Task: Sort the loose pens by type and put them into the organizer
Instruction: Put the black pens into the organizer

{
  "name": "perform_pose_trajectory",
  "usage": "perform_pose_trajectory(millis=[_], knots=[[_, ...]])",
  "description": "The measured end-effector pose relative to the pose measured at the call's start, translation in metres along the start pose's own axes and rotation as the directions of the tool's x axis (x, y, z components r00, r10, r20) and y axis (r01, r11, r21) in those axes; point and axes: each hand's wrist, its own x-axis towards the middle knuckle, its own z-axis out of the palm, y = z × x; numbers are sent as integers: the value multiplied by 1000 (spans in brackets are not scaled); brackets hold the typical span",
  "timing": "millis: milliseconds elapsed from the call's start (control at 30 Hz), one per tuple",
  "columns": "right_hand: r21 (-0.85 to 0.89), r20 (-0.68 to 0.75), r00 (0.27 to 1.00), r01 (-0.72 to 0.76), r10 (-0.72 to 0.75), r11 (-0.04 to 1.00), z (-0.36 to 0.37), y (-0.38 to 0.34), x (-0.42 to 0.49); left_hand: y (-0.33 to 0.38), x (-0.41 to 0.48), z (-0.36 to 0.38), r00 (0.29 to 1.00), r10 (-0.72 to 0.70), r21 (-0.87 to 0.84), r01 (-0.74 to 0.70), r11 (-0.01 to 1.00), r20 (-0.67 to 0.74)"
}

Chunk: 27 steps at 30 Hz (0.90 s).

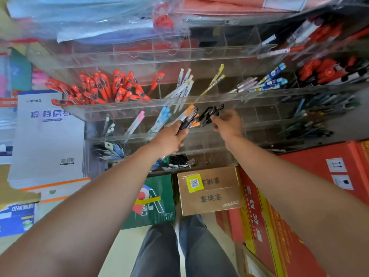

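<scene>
Left hand [169, 137]: fingers curled round a bundle of black-clipped clear pens [187, 120].
Right hand [227, 123]: fingers pinched a cluster of black plastic pens [209, 114] at the clear acrylic compartment organizer [123, 109].

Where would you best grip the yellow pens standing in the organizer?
Pinch the yellow pens by their capped top ends, coming from above: those ends stick up free, while the clear organizer walls fence in their lower barrels.

Bright red plastic pens [103, 88] are showing through the clear acrylic organizer [89, 114]; slim black plastic pens [207, 114] are contrasting with orange-capped pens [190, 107].
</scene>
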Motion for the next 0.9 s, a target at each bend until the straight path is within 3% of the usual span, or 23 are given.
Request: perform_pose_trajectory(millis=[167, 233, 333, 400, 667, 800, 900], knots=[[-18, -41, 994, 101, -101, 995, -16, -4, -24, 5, -5, -1, 998, -15, -43, 17, 999, 58], [74, 125, 990, 60, -69, 995, -21, -10, -40, 12, -9, 0, 996, -9, -27, 11, 1000, 85], [88, 424, 906, -55, 12, 995, -22, -18, -57, 26, -14, 7, 986, 7, -1, -7, 1000, 165], [107, 505, 863, -79, 14, 991, -20, -17, -60, 35, -16, 12, 972, 16, 34, -25, 999, 233], [133, 535, 843, -141, 48, 981, -37, -15, -62, 50, -18, 23, 963, -4, 172, -44, 984, 268], [105, 423, 906, -75, 24, 992, -50, -19, -56, 53, -12, 28, 975, 6, 192, -50, 980, 224], [144, 275, 961, -44, 3, 989, -68, -30, -45, 51, -5, 21, 990, 44, 417, -97, 904, 133]])
